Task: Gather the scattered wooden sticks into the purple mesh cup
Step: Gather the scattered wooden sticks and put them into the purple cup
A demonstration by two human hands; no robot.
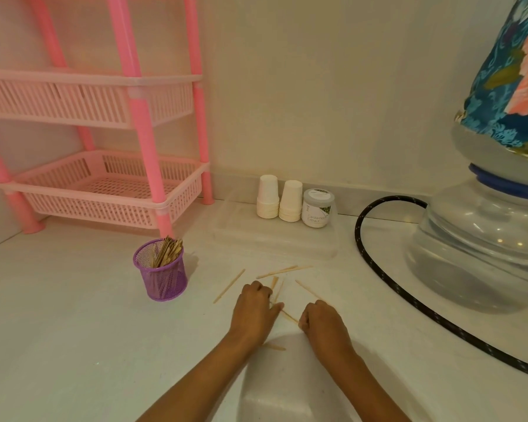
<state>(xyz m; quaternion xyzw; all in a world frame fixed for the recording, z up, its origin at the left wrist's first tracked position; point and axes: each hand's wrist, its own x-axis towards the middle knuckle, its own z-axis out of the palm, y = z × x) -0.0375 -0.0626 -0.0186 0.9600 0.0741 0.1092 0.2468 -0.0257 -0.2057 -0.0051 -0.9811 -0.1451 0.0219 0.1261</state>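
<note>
The purple mesh cup (162, 274) stands upright on the white counter and holds a bundle of wooden sticks (169, 252). Several loose sticks lie scattered to its right: one (229, 285) slanting beside the cup, a pair (282, 271) farther back, one (307, 289) at the right, and one (276, 348) between my forearms. My left hand (254, 309) rests curled on the counter over some sticks, its fingers closed on them. My right hand (322, 319) is fisted beside it, pinching the end of a stick (288, 316) that lies between the two hands.
A pink plastic rack (104, 190) stands at the back left. Two stacks of white paper cups (279, 199) and a jar (319, 208) sit on a clear tray (275, 239) by the wall. A black hose (378, 269) curves around a water bottle dispenser (485, 233) at right.
</note>
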